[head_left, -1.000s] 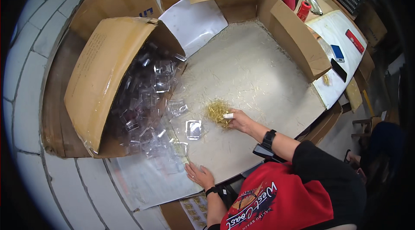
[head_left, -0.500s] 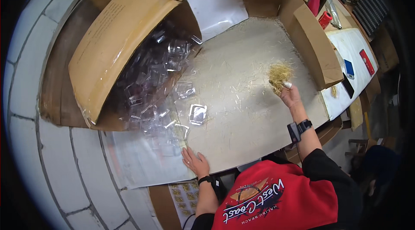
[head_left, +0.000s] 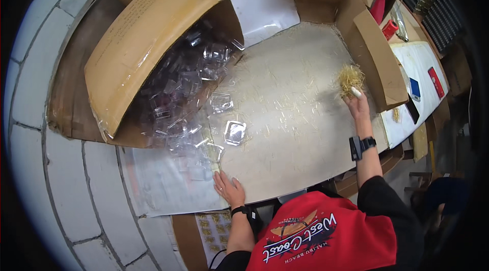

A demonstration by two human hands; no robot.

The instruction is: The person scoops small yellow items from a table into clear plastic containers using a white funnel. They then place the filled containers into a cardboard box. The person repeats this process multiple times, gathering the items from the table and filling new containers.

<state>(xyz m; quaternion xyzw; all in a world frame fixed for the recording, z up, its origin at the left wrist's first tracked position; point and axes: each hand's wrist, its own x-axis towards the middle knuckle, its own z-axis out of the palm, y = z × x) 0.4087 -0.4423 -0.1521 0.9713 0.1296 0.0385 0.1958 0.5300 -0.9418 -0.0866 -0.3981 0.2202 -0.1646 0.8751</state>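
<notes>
My right hand [head_left: 358, 102] is closed around a bundle of golden straw-like strands [head_left: 351, 78], held over the right side of the board by the cardboard wall. White covering shows on one of its fingers. My left hand [head_left: 230, 190] lies flat with fingers apart at the near left edge of the grey work board [head_left: 300, 153]. Loose strands [head_left: 285, 98] are scattered over the board. Close to the left hand, a clear plastic box [head_left: 235, 133] sits on the board, and another clear box [head_left: 220, 102] is farther back.
A large tipped cardboard box [head_left: 147, 31] on the left spills many clear plastic boxes [head_left: 183, 87]. Cardboard walls [head_left: 374, 57] border the board at the back right. On the white side surface lie a blue device [head_left: 414, 89] and a red object [head_left: 435, 82]. Golden pieces [head_left: 214, 233] fill a tray below.
My right hand has moved right and slightly farther away with the strands, nearer the cardboard wall. My left hand stays at the board's edge. The whole view has shifted slightly.
</notes>
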